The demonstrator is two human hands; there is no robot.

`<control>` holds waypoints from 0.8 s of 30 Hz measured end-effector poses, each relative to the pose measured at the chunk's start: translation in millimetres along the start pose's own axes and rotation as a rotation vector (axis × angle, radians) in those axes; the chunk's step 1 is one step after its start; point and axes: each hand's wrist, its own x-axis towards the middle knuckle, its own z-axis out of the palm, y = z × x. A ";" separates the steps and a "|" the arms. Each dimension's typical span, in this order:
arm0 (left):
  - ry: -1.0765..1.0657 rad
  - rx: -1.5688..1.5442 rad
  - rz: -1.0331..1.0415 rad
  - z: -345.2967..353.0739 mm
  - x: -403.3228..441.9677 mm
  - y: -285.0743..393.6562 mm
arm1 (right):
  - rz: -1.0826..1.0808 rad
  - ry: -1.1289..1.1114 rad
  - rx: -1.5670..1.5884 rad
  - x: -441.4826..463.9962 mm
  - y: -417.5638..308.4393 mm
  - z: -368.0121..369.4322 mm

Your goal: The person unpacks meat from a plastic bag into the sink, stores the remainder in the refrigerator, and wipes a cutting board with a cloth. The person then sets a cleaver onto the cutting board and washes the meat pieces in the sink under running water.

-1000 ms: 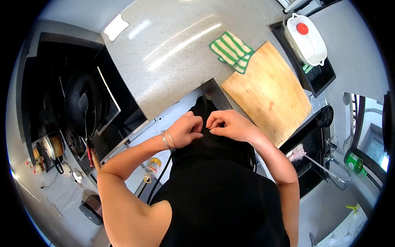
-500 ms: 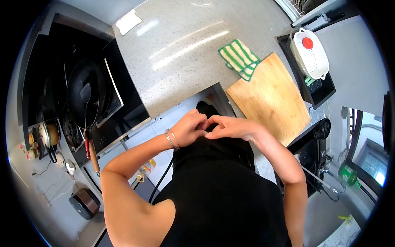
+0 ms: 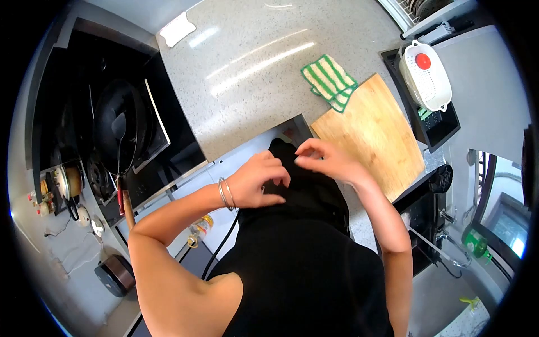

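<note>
Over the dark clothing at my waist, my left hand (image 3: 257, 181) hangs with curled fingers and the thumb held apart from them. Two silver bangles (image 3: 226, 194) circle that wrist. My right hand (image 3: 328, 161) is a short way to the right, its fingers bent and a small gap showing between fingertips and thumb. I see nothing in either hand. Nearest to the right hand lies a wooden cutting board (image 3: 373, 137), and a green-and-white striped cloth (image 3: 328, 81) touches its far left corner.
To the left, a black wok (image 3: 115, 126) with a spatula (image 3: 118, 126) in it sits on the stove. A white basket (image 3: 426, 84) with a red round piece stands in a black tray at the right. The sink faucet (image 3: 449, 238) is lower right; an oil bottle (image 3: 200, 229) stands below counter level.
My hands have moved apart. Half a second ago their fingertips met in front of my waist; now the left is further left and the right has drawn back, fingers loosened.
</note>
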 end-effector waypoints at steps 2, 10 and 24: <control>-0.073 0.029 0.078 -1.0 -3.2 2.2 | -0.034 0.092 0.121 -7.9 2.7 -6.5; 0.017 0.256 0.145 19.3 7.1 8.5 | 0.034 0.220 0.333 -52.1 23.8 -15.0; -0.621 -0.412 -0.354 -41.1 16.1 -17.2 | -0.061 0.336 0.457 -80.4 42.5 -13.4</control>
